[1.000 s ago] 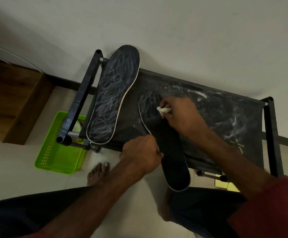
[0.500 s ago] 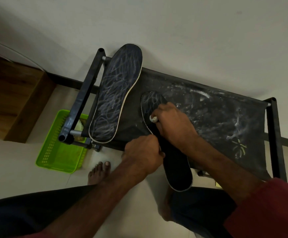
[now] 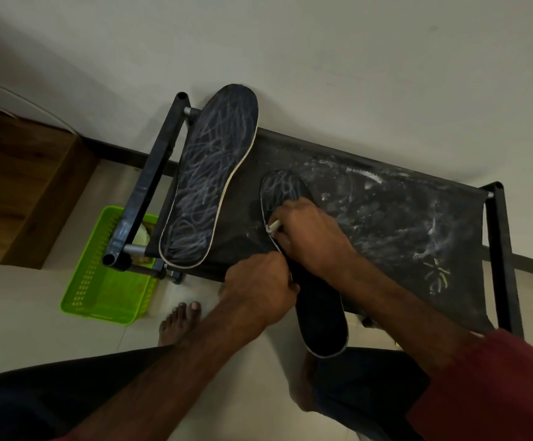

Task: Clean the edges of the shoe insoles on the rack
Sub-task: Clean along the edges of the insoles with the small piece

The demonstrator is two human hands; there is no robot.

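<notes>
Curled fingers of the right hand (image 3: 309,233) pinch a small white wad (image 3: 273,226) against the pale rim of a flat dark insole (image 3: 319,307). Nearer the heel, the left hand (image 3: 259,291) grips that rim with bent fingers. Its heel overhangs the chalk-smeared black fabric rack (image 3: 386,218), and a second insole (image 3: 211,179), scribbled white, lies beside it.

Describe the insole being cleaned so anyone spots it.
Black rack against the wall, two insoles on it. Target: the right insole, left hand gripping it, right hand pressing a white stub to its edge. Unlike the left insole, only its toe is scribbled.
</notes>
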